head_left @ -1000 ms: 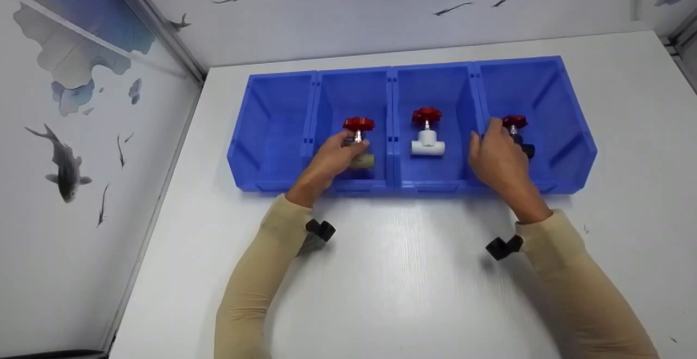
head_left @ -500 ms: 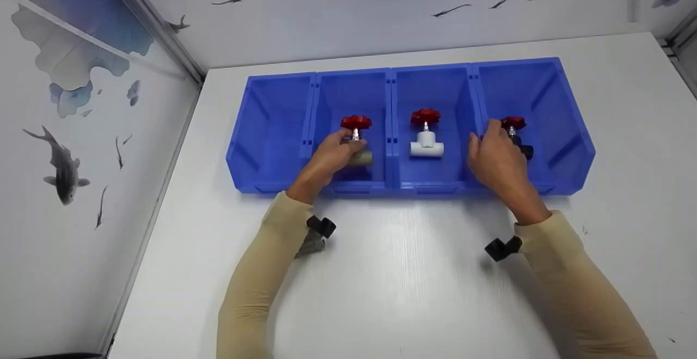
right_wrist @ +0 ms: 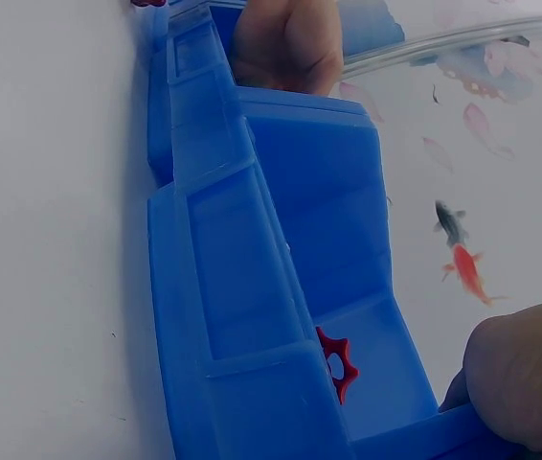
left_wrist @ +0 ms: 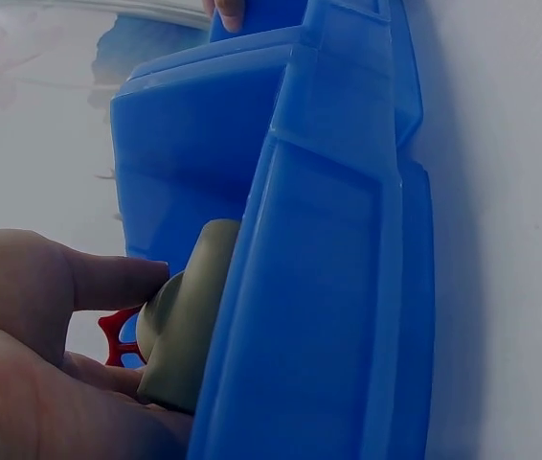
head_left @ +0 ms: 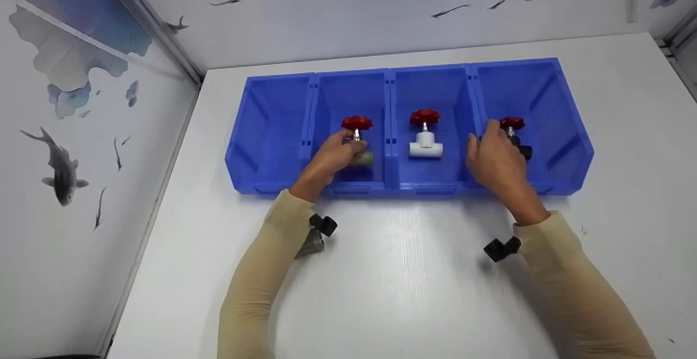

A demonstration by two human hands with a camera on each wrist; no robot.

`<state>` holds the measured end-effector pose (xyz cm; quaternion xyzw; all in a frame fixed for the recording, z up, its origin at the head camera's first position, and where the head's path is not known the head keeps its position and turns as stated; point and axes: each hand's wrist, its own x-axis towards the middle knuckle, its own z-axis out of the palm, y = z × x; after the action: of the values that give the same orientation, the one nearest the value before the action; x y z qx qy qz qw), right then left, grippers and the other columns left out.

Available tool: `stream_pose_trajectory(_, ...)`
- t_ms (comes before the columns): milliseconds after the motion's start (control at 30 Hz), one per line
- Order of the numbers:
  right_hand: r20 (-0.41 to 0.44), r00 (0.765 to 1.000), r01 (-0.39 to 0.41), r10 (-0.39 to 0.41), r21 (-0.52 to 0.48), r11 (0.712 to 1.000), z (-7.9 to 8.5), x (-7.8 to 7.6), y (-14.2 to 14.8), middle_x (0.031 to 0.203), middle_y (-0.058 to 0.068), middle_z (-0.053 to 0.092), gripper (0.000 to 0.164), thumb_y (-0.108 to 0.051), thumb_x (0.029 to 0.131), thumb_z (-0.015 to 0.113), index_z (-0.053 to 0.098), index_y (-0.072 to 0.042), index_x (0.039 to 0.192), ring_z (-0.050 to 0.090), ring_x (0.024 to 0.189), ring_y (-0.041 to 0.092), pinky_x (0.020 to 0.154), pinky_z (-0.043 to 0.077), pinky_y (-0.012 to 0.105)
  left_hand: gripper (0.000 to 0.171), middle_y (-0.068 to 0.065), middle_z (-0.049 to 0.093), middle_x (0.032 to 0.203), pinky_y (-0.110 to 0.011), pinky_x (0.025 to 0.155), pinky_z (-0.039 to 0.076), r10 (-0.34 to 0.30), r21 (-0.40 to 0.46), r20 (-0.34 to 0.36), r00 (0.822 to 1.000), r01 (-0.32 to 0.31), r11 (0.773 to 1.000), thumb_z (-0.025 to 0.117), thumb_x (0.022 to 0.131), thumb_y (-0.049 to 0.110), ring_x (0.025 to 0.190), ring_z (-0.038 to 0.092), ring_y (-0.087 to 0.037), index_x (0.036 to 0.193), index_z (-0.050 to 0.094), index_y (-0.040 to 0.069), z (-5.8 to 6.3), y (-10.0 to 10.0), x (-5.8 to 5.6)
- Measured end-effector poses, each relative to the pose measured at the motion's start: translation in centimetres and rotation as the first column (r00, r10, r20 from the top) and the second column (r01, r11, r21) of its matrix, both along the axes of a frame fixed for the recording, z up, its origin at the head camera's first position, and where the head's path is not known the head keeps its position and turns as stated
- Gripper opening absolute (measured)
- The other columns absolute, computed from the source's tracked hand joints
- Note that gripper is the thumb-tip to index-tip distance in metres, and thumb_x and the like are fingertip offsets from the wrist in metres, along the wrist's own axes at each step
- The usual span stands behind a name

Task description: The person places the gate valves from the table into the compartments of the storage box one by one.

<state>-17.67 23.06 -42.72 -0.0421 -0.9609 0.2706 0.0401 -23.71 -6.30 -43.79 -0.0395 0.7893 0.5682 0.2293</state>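
Observation:
In the second blue bin from the left, my left hand (head_left: 333,156) grips an olive-green stop valve (left_wrist: 190,321) with a red handwheel (head_left: 356,123). Its thumb and fingers lie on either side of the valve's neck. A white valve (head_left: 426,145) with a red wheel stands upright in the third bin. My right hand (head_left: 496,160) straddles the wall (right_wrist: 415,436) between the third and fourth bins, thumb on the left side; its other fingertips are mostly hidden. Right beside those fingers, in the fourth bin, sits a black valve (head_left: 525,152) with a red wheel.
The leftmost bin (head_left: 272,125) adjoins the others in one row. A grey cylindrical piece (head_left: 312,243) lies on the white table (head_left: 403,283), partly under the left forearm. Wrist cameras (head_left: 324,224) stick out from both sleeves. Printed panels (head_left: 348,16) stand behind and left.
The olive-green valve and my left hand have shifted very slightly. More of the grey piece shows beside the left sleeve. My right hand holds its place.

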Motion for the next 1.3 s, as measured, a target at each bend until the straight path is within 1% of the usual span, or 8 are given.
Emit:
stream_pose_trajectory(233, 0.001, 1.0, 0.007, -0.007, 0.002, 1.0, 0.0, 0.0, 0.0, 0.097, 0.033, 0.055, 0.049, -0.028, 0.106, 0.036, 0.038, 0.016, 0.128, 0.06, 0.079, 0.052, 0.063, 0.045, 0.061, 0.032, -0.006, 0.06, 0.115, -0.041, 0.1, 0.04, -0.004, -0.026, 0.004, 1.0, 0.004, 1.0, 0.058, 0.1, 0.027, 0.105, 0.056, -0.02, 0.125, 0.056, 0.008, -0.3, 0.3, -0.3)
stream_pose_trajectory(400, -0.021, 1.0, 0.012, -0.012, 0.008, 1.0, -0.1, 0.0, -0.1, 0.096, 0.033, 0.056, 0.046, -0.027, 0.105, 0.038, 0.039, 0.015, 0.125, 0.06, 0.078, 0.052, 0.062, 0.045, 0.061, 0.032, -0.005, 0.06, 0.113, -0.039, 0.098, 0.04, -0.005, -0.035, 0.001, 1.0, 0.005, 0.999, 0.058, 0.1, 0.027, 0.103, 0.056, -0.019, 0.125, 0.055, 0.008, -0.3, 0.3, -0.5)
stream_pose_trajectory(600, -0.069, 0.998, 0.017, -0.016, 0.011, 1.0, -0.3, 0.1, -0.2, 0.093, 0.032, 0.056, 0.044, -0.025, 0.105, 0.041, 0.042, 0.015, 0.122, 0.06, 0.074, 0.052, 0.06, 0.045, 0.062, 0.037, -0.004, 0.061, 0.104, -0.038, 0.096, 0.04, -0.006, -0.026, -0.014, 1.0, 0.006, 1.0, 0.058, 0.099, 0.026, 0.098, 0.056, -0.018, 0.129, 0.053, 0.005, -0.3, 0.4, -0.6)
stream_pose_trajectory(733, -0.057, 0.998, 0.019, -0.019, 0.011, 1.0, -0.3, 0.1, -0.1, 0.094, 0.032, 0.056, 0.044, -0.025, 0.105, 0.041, 0.042, 0.015, 0.122, 0.06, 0.075, 0.052, 0.061, 0.045, 0.062, 0.034, -0.004, 0.062, 0.102, -0.037, 0.095, 0.041, 0.005, -0.02, -0.011, 1.0, -0.005, 1.0, 0.059, 0.099, 0.025, 0.096, 0.057, -0.018, 0.126, 0.054, 0.005, -0.4, 0.5, -0.7)
stream_pose_trajectory(867, -0.039, 0.999, 0.021, -0.021, 0.005, 1.0, -0.2, 0.1, -0.1, 0.094, 0.032, 0.056, 0.044, -0.026, 0.105, 0.039, 0.041, 0.015, 0.122, 0.06, 0.076, 0.052, 0.062, 0.045, 0.062, 0.03, -0.005, 0.063, 0.105, -0.037, 0.095, 0.043, 0.012, -0.022, -0.01, 1.0, -0.013, 1.0, 0.059, 0.099, 0.024, 0.098, 0.059, -0.018, 0.123, 0.055, 0.005, -0.5, 0.6, -0.7)
stream_pose_trajectory(1000, -0.039, 0.999, 0.024, -0.024, 0.009, 1.0, -0.3, 0.0, -0.1, 0.095, 0.033, 0.056, 0.045, -0.026, 0.105, 0.04, 0.041, 0.015, 0.123, 0.06, 0.076, 0.053, 0.062, 0.045, 0.062, 0.033, -0.008, 0.064, 0.11, -0.038, 0.096, 0.043, 0.006, -0.033, -0.016, 1.0, -0.006, 0.999, 0.058, 0.1, 0.024, 0.101, 0.06, -0.02, 0.126, 0.054, 0.004, -0.8, 0.8, -0.8)
stream_pose_trajectory(1200, -0.034, 0.999, 0.029, -0.028, 0.008, 1.0, -0.2, 0.0, -0.1, 0.096, 0.033, 0.056, 0.045, -0.026, 0.105, 0.039, 0.041, 0.014, 0.123, 0.06, 0.078, 0.053, 0.063, 0.045, 0.063, 0.038, -0.01, 0.061, 0.118, -0.038, 0.097, 0.043, -0.003, -0.076, -0.033, 0.999, 0.0, 0.997, 0.057, 0.1, 0.024, 0.106, 0.057, -0.021, 0.13, 0.053, 0.002, -1.2, 0.9, -1.0)
stream_pose_trajectory(1300, -0.033, 0.999, 0.03, -0.03, 0.006, 1.0, -0.2, 0.0, -0.1, 0.096, 0.032, 0.056, 0.044, -0.026, 0.105, 0.039, 0.041, 0.014, 0.123, 0.06, 0.078, 0.053, 0.063, 0.045, 0.062, 0.038, -0.01, 0.059, 0.12, -0.038, 0.098, 0.042, -0.001, -0.087, -0.03, 1.0, -0.002, 0.996, 0.058, 0.1, 0.025, 0.108, 0.055, -0.022, 0.13, 0.052, 0.002, -1.2, 1.0, -1.1)
